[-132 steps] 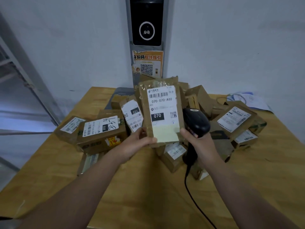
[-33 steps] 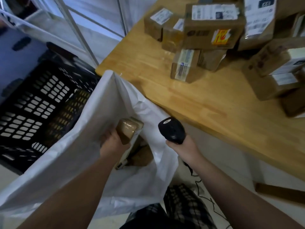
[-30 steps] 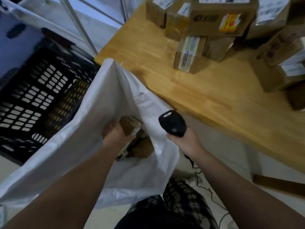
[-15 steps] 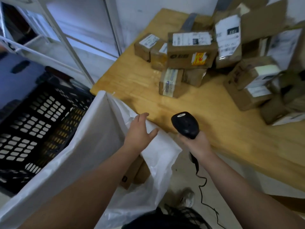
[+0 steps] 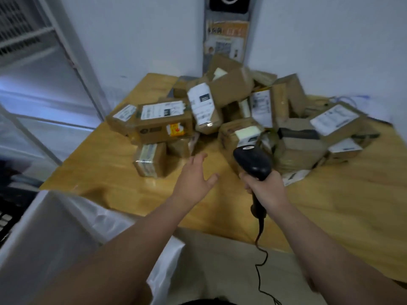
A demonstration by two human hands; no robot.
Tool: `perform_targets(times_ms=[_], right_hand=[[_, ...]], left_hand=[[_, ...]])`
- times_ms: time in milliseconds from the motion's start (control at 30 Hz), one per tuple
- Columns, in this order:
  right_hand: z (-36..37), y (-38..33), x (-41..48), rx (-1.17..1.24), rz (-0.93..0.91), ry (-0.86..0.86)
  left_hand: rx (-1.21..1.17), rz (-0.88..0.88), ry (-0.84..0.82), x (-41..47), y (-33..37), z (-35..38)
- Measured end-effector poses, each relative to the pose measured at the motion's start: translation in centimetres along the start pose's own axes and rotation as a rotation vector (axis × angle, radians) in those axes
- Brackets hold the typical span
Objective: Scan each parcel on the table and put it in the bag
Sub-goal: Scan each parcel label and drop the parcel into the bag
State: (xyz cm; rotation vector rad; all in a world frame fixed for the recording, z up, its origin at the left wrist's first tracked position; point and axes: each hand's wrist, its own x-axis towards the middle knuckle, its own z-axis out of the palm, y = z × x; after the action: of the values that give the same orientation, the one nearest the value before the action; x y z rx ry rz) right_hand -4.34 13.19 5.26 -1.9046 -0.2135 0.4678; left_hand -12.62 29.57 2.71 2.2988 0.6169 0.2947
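A heap of brown cardboard parcels [image 5: 231, 119] with white labels lies on the wooden table [image 5: 341, 212]. My left hand [image 5: 195, 179] is empty, fingers spread, stretched over the table just short of the heap, near a small taped parcel [image 5: 150, 160]. My right hand [image 5: 265, 190] grips a black corded barcode scanner [image 5: 253, 162], its head pointing at the parcels. The white bag [image 5: 66, 234] hangs open at the lower left below the table edge; its inside is hidden from here.
A black perforated crate [image 5: 6, 216] sits at the far left beside the bag. A metal rack [image 5: 44, 51] stands left of the table. A grey kiosk post [image 5: 226, 40] with a poster rises behind the heap. Papers [image 5: 361, 100] lie at the back right.
My left hand let the parcel go inside the bag, came out empty and swung up over the table toward the heap. The view lifted from the bag to the parcels.
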Motion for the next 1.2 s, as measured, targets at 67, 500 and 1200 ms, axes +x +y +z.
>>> perform_targets(times_ms=[67,500,1200], right_hand=[[-3.3,0.5,0.6,0.024,0.011,0.062],[-9.3,1.6,4.4,0.051,0.076,0.162],[-5.4,-0.7,4.2,0.434,-0.151,0.188]], left_hand=[[0.003,0.034,-0.045,1.2,2.2,2.1],[0.743,0.205,-0.245,13.4,7.0,4.8],[-0.828,-0.28,-0.183,8.4,6.6,3.6]])
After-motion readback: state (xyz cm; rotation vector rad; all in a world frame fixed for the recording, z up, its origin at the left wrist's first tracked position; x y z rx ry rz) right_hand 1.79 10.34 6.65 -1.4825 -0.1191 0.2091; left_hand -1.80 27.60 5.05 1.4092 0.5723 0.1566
